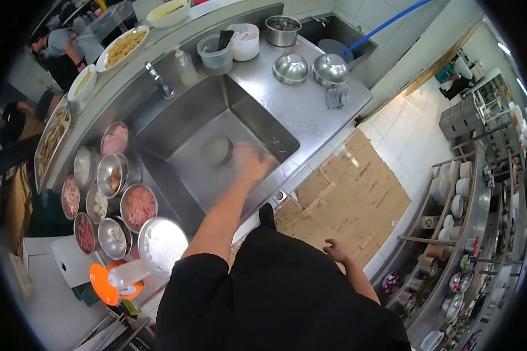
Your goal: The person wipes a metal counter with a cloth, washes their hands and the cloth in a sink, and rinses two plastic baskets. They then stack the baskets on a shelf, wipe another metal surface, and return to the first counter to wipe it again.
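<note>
My left hand [252, 164] is over the steel sink [181, 167], near its front right side. Motion smears its fingers, so whether it holds anything cannot be made out. A round drain [218, 151] lies in the sink floor just to the left of that hand. My right hand [335, 250] hangs at my side above a flattened cardboard sheet [357, 199]. Its fingers are loosely bent and a little apart, with nothing visible in them. At the back rim stands the faucet [159, 81].
Steel bowls of raw meat [139, 205] crowd the counter left of the sink. Upturned bowls [290, 69], a grey cloth [337, 96] and plastic tubs [243, 42] sit on the right. Food platters [123, 48] line the ledge. A shelf rack [451, 234] stands right; people work beyond.
</note>
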`<action>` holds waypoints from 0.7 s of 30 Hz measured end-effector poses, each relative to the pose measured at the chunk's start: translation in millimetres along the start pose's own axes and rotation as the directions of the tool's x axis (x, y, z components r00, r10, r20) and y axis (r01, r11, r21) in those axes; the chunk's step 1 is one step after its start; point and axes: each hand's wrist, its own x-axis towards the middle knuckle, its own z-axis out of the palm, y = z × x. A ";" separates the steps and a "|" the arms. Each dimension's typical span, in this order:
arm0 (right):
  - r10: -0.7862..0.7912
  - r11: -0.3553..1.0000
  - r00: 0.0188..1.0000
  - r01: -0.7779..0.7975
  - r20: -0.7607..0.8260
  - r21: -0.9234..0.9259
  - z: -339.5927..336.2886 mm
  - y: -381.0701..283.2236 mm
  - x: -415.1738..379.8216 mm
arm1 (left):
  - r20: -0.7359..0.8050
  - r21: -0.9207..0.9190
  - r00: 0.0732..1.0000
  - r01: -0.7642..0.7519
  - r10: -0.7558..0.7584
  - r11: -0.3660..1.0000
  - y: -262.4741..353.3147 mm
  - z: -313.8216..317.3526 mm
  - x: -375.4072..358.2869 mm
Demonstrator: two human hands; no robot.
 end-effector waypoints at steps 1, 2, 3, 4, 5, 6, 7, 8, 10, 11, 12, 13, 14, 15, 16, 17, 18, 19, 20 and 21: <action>0.007 1.000 1.000 -0.007 -0.004 -0.001 -10.8 -4.9 5.7 | -0.152 0.014 0.981 0.127 -0.124 0.992 -14.2 4.0 15.5; 0.001 0.999 0.996 0.003 -0.087 0.034 -23.4 3.1 14.5 | -0.299 0.002 0.923 0.254 -0.242 0.967 -23.7 15.8 30.8; -0.001 0.998 0.986 0.012 -0.165 0.064 -38.6 14.8 24.6 | -0.288 -0.008 0.925 0.255 -0.247 0.967 -15.3 13.9 34.4; 0.068 0.996 0.978 -0.057 -0.196 0.062 -51.8 25.2 35.5 | -0.387 -0.007 0.918 0.092 -0.088 0.996 -10.7 12.5 32.4; 0.072 0.997 0.979 -0.062 -0.191 0.055 -66.1 23.0 37.8 | -0.488 0.016 0.870 -0.072 0.070 0.997 -6.2 5.6 28.4; 0.039 0.998 0.979 -0.028 -0.201 0.055 -85.1 12.8 44.9 | -0.477 0.019 0.857 -0.214 0.197 0.977 11.9 3.1 18.7; 0.005 0.998 0.977 0.007 -0.212 0.055 -102.4 1.6 56.0 | -0.466 0.022 0.825 -0.351 0.320 0.936 35.5 8.1 4.7; -0.106 0.994 0.967 0.109 -0.232 0.002 -121.2 -11.7 72.9 | -0.346 -0.053 0.823 -0.497 0.451 0.866 52.5 15.4 -4.8; -0.330 0.935 0.881 0.254 -0.338 -0.249 -165.6 -64.4 100.5 | -0.171 -0.130 0.723 -0.690 0.669 0.712 76.4 37.8 -16.2; -0.329 0.938 0.869 0.256 -0.370 -0.235 -190.0 -111.1 104.0 | -0.104 -0.119 0.654 -0.756 0.749 0.644 82.3 48.4 -14.6; -0.293 0.952 0.892 0.238 -0.344 -0.195 -217.4 -176.2 90.7 | -0.108 -0.118 0.660 -0.751 0.743 0.650 85.8 46.0 -7.0; -0.548 0.829 0.738 0.420 -0.393 -0.369 -239.3 -176.2 135.8 | -0.113 -0.075 0.692 -0.722 0.713 0.688 89.4 41.1 2.6; -0.500 0.858 0.787 0.392 -0.361 -0.332 -266.4 -213.1 151.0 | -0.118 -0.032 0.725 -0.686 0.679 0.727 91.3 35.7 11.3; -0.594 0.798 0.708 0.459 -0.382 -0.391 -289.2 -242.1 168.2 | -0.114 0.046 0.831 -0.544 0.545 0.838 91.0 28.6 22.4; -0.686 0.725 0.613 0.522 -0.393 -0.450 -307.3 -265.7 185.3 | -0.128 0.125 0.912 -0.376 0.391 0.918 88.5 18.2 36.1; -0.704 0.707 0.602 0.545 -0.376 -0.450 -317.6 -282.3 206.8 | -0.214 0.139 0.964 -0.128 0.157 0.982 83.5 3.9 49.1; -0.714 0.698 0.511 0.468 -0.479 -0.542 -324.0 -297.4 232.9 | -0.306 0.128 0.948 0.132 -0.088 0.983 75.4 -8.1 60.3; -0.720 0.693 0.405 0.379 -0.564 -0.613 -327.3 -307.0 253.4 | -0.374 0.075 0.904 0.251 -0.206 0.965 62.8 -12.6 66.6; -0.742 0.670 0.394 0.412 -0.542 -0.618 -325.6 -315.5 265.5 | -0.439 0.012 0.839 0.364 -0.322 0.931 52.3 -14.9 73.2; -0.692 0.716 0.484 0.365 -0.536 -0.596 -310.0 -321.9 272.2 | -0.456 0.013 0.820 0.396 -0.347 0.918 47.9 -23.6 71.5</action>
